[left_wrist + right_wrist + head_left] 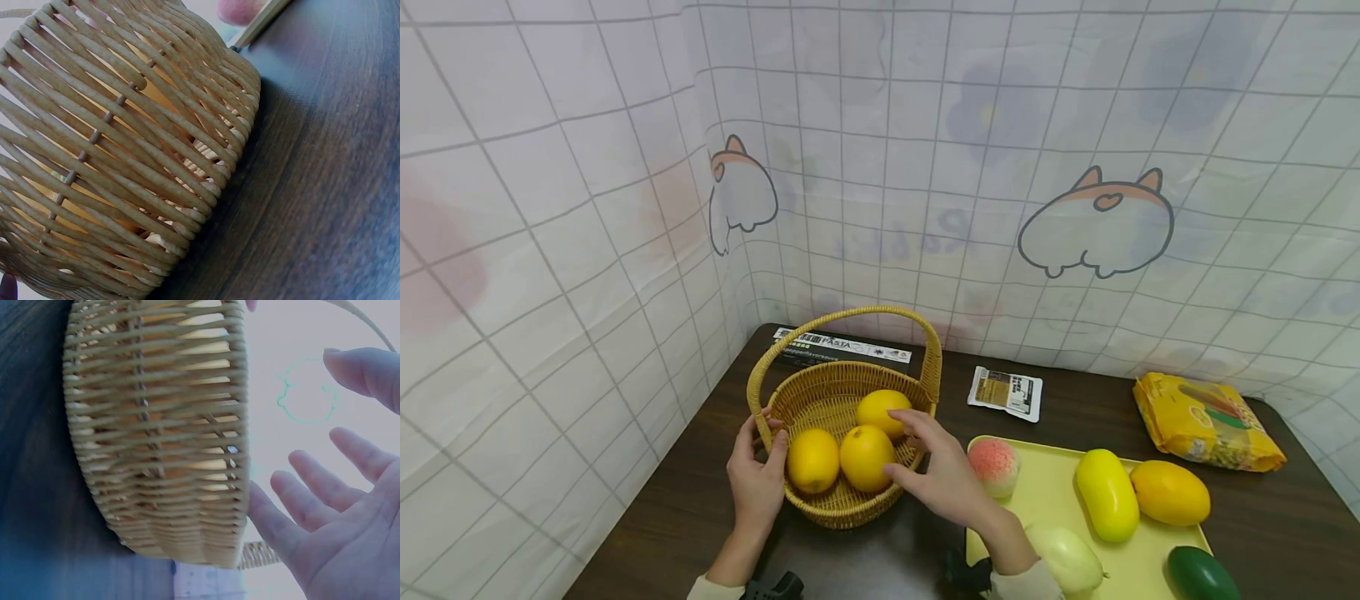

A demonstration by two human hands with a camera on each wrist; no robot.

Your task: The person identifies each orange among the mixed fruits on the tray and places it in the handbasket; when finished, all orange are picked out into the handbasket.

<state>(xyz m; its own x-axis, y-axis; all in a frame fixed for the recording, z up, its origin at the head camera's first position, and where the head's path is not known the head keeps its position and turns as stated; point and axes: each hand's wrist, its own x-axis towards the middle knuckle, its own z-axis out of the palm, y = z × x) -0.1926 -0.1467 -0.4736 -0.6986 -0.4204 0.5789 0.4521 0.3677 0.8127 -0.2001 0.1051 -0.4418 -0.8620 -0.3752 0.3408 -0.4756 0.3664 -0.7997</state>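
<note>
Right hand (pixel 943 471) released beside round yellow fruits (pixel 867 458), left hand (pixel 758 487) gripping tan wicker basket (pixel 842 515); likely placing step, next calls for withdrawing clear.

Homey corner, exact room type unclear: cartoon-print grid sheeting (pixel 895 167) on two sides, dark wood-grain counter (pixel 685 492), pasta box (pixel 880 356).

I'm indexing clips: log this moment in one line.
left hand: grips round tan wicker basket at left | right hand: over basket's right side, holding nothing | basket contents: three rounded yellow fruits
</note>
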